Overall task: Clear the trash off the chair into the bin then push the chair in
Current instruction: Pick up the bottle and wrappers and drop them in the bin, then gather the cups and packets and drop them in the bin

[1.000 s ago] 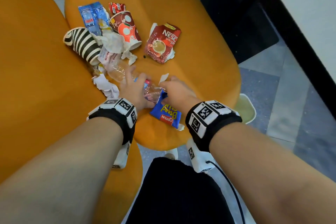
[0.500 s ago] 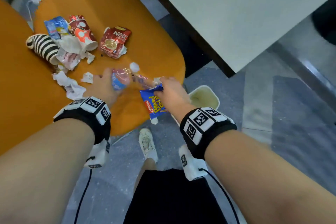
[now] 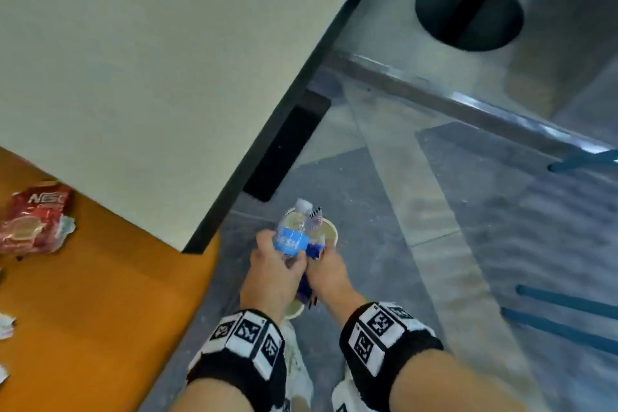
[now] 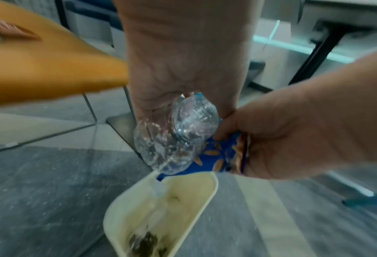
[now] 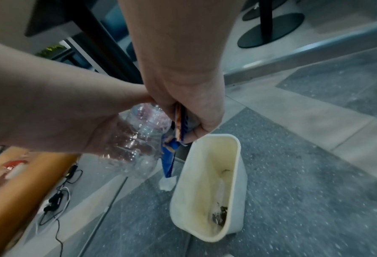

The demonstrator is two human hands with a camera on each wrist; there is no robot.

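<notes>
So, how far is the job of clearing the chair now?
Early stage. Done: the bin holds only a few dark scraps at its bottom. In hand: the left hand grips the crushed plastic bottle and the right hand holds the blue wrapper, both above the bin, not yet dropped. Left: the red sachet and paper scraps still lie on the orange chair, which is not pushed in.

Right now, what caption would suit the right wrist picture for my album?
Left hand with a crushed plastic bottle and right hand with a blue wrapper above a cream bin.
</notes>
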